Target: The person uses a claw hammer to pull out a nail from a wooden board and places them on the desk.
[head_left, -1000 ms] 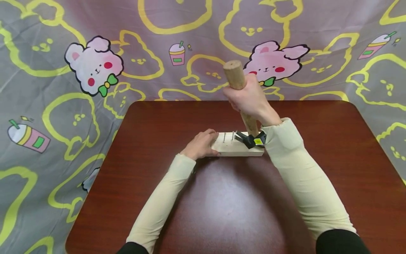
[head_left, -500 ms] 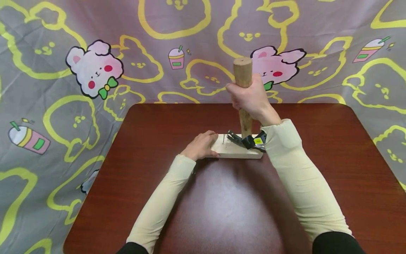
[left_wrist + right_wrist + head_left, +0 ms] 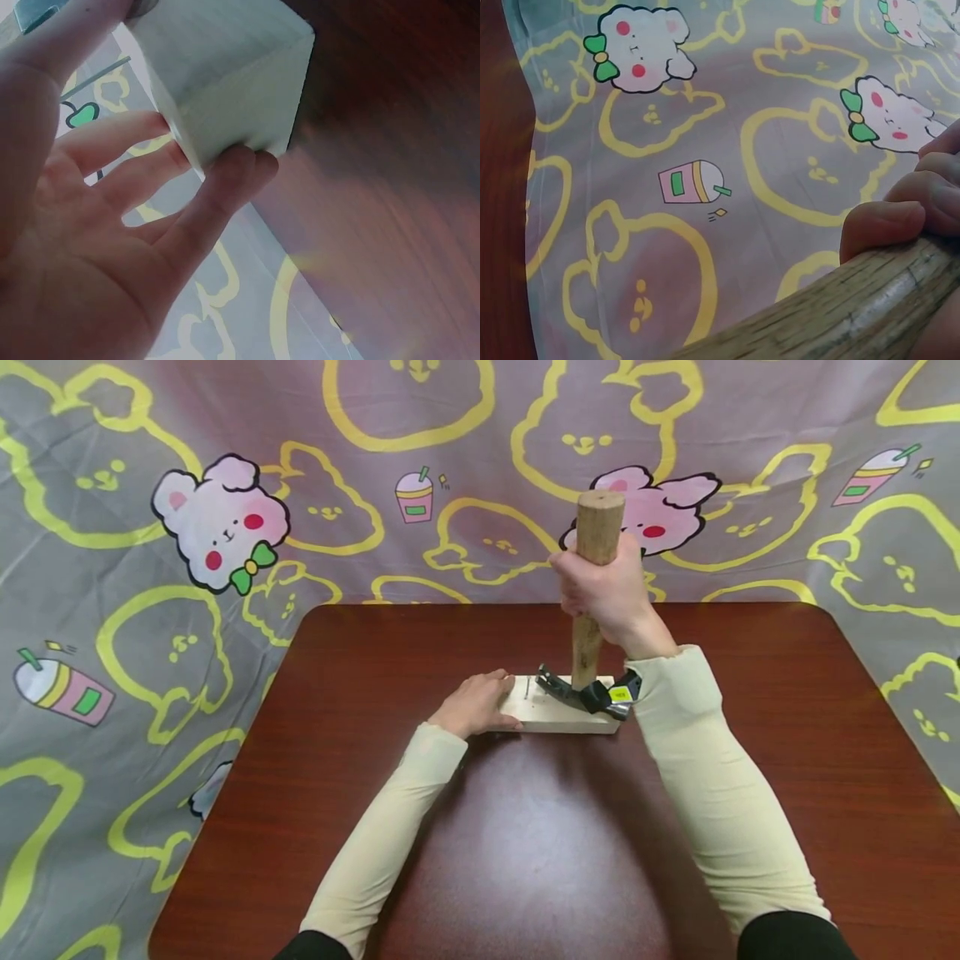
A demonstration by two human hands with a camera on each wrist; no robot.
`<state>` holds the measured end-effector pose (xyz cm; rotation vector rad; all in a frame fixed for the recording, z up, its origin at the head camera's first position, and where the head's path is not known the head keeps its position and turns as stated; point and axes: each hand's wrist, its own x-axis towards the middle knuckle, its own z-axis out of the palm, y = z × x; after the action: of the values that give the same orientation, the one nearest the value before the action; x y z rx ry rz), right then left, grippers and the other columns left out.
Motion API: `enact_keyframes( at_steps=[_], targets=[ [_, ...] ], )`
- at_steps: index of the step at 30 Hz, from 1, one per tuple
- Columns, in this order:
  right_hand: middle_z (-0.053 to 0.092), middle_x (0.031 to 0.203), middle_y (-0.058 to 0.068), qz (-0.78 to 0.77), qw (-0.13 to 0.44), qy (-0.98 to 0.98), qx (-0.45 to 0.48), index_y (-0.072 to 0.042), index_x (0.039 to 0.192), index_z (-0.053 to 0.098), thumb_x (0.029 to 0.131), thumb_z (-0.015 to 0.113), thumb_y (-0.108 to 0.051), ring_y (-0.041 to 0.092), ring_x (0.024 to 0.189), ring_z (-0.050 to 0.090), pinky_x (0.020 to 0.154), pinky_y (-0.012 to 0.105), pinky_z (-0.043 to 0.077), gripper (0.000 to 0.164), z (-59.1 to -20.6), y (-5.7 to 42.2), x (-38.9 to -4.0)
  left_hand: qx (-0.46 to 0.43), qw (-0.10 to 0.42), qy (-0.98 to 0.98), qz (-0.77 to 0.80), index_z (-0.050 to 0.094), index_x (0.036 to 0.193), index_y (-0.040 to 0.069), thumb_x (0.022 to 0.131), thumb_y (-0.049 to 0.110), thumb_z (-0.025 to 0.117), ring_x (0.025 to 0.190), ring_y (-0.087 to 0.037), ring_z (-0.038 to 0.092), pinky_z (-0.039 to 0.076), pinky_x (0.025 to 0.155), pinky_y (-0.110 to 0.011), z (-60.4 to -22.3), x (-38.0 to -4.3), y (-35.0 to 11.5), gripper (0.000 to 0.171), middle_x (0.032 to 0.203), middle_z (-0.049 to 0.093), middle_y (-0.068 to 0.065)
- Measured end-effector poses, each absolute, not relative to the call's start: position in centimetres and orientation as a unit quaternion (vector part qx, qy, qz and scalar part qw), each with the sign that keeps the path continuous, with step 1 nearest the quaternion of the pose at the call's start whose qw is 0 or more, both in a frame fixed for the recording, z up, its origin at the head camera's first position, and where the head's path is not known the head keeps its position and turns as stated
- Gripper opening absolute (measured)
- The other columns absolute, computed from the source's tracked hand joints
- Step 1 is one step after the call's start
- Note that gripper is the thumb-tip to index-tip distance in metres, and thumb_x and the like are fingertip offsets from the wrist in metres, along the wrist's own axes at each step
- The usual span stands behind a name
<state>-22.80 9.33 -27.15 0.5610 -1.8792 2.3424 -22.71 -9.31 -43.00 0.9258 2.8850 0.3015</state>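
A pale wooden block (image 3: 566, 717) lies on the table, its left end held between the thumb and fingers of my left hand (image 3: 474, 703). The left wrist view shows those fingers bent against the block's end (image 3: 247, 97). One nail (image 3: 528, 687) stands up from the block near that hand. My right hand (image 3: 609, 589) grips the wooden handle (image 3: 600, 527) of a claw hammer, which points nearly straight up. Its black head (image 3: 596, 696) rests on or just over the block, claw toward the left. Whether the claw holds a second nail is hard to tell. Right fingers (image 3: 885, 229) wrap the handle.
The dark red-brown table (image 3: 360, 693) has rounded far corners. A patterned cloth (image 3: 330, 527) with cartoon animals hangs behind it and along both sides.
The hammer's handle, first leaning left, has swung upright and to the right with my right hand. Its claw has shifted left to where the second nail stood. My left hand stays on the block.
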Motion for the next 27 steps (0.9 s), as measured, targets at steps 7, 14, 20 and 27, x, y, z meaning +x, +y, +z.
enact_keyframes(
  at_steps=[7,14,20,27],
  targets=[
    [0.039,0.046,0.0,0.77,0.062,-0.606,0.193,-0.004,0.06,0.048,0.084,0.056,0.002,0.013,0.037,0.034,0.037,0.026,0.029,0.026,-27.3,9.9,-22.8,0.293,0.052,0.951,0.083,0.059,0.124,0.007,0.074,0.045,0.08,0.099,-0.028,0.064,0.051,0.09,-0.039,-43.1,-22.7,-9.0,0.066,0.112,0.061,-0.008],
    [0.035,0.042,-0.001,0.793,0.1,-0.564,0.207,-0.004,0.056,0.046,0.083,0.052,0.005,0.014,0.036,0.027,0.036,0.027,0.024,0.029,-27.6,10.9,-22.9,0.289,0.053,0.954,0.063,0.06,0.119,0.006,0.074,0.046,0.08,0.101,-0.03,0.065,0.051,0.091,-0.04,-42.9,-22.9,-8.9,0.064,0.114,0.062,-0.008],
    [0.035,0.043,0.001,0.795,0.111,-0.556,0.217,-0.003,0.059,0.047,0.082,0.053,0.005,0.016,0.037,0.026,0.035,0.029,0.023,0.025,-27.8,11.3,-22.9,0.288,0.054,0.954,0.061,0.06,0.118,0.006,0.074,0.047,0.079,0.1,-0.031,0.065,0.051,0.091,-0.041,-42.7,-22.9,-8.8,0.063,0.113,0.062,-0.009],
    [0.033,0.043,0.001,0.801,0.121,-0.545,0.217,-0.002,0.057,0.047,0.082,0.053,0.005,0.017,0.038,0.024,0.035,0.028,0.021,0.027,-28.0,11.5,-23.2,0.28,0.066,0.955,0.07,0.057,0.128,0.005,0.075,0.045,0.079,0.103,-0.031,0.063,0.05,0.094,-0.04,-42.6,-22.8,-8.5,0.069,0.119,0.06,-0.01]
  ],
)
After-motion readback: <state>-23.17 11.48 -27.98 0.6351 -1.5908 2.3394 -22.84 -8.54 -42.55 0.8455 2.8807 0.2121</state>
